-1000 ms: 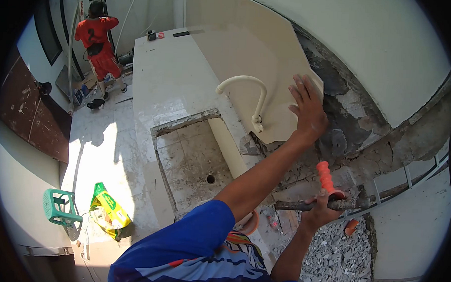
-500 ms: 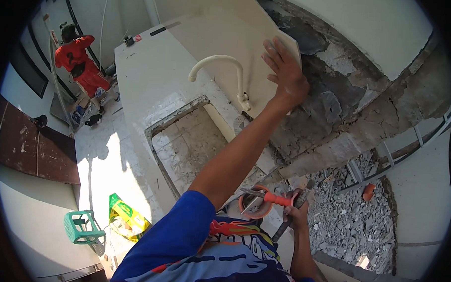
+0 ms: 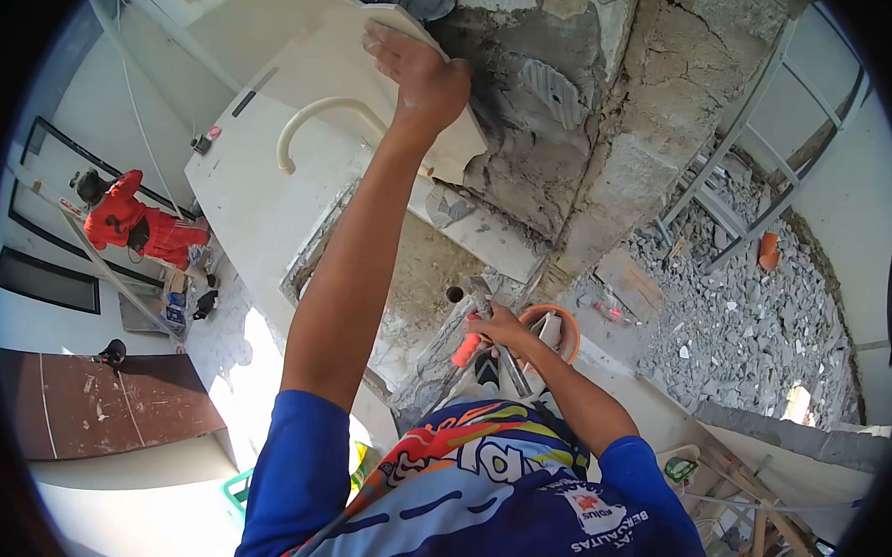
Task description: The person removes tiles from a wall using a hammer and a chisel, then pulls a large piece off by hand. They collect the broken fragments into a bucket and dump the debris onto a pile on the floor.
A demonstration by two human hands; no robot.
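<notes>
My left hand [image 3: 414, 66] reaches far up and lies against the edge of a pale wall panel [image 3: 371, 40], fingers stretched out. Below my forearm a cream curved faucet [image 3: 324, 107] rises from the white countertop [image 3: 263, 164], beside a rectangular sink cutout [image 3: 427, 268] with rough edges. My right hand [image 3: 503, 330] is closed low by the counter's near corner, gripping a tool with a red-orange handle [image 3: 466, 350]. A grey metal shaft [image 3: 516, 374] shows under that hand. Close beside it is an orange bucket [image 3: 570, 332] with grey pieces inside.
Broken grey rubble [image 3: 739, 318] covers the ground at right, with a metal ladder [image 3: 724, 180] over it. Exposed rough masonry [image 3: 540, 125] borders the panel. A person in red [image 3: 144, 219] stands at far left. Wooden lengths [image 3: 762, 506] lie at lower right.
The view has turned, shifting the scene. My left hand stays at the panel's edge, its fingers further along it. My right hand has brought the red-handled tool to the counter corner, left of the bucket.
</notes>
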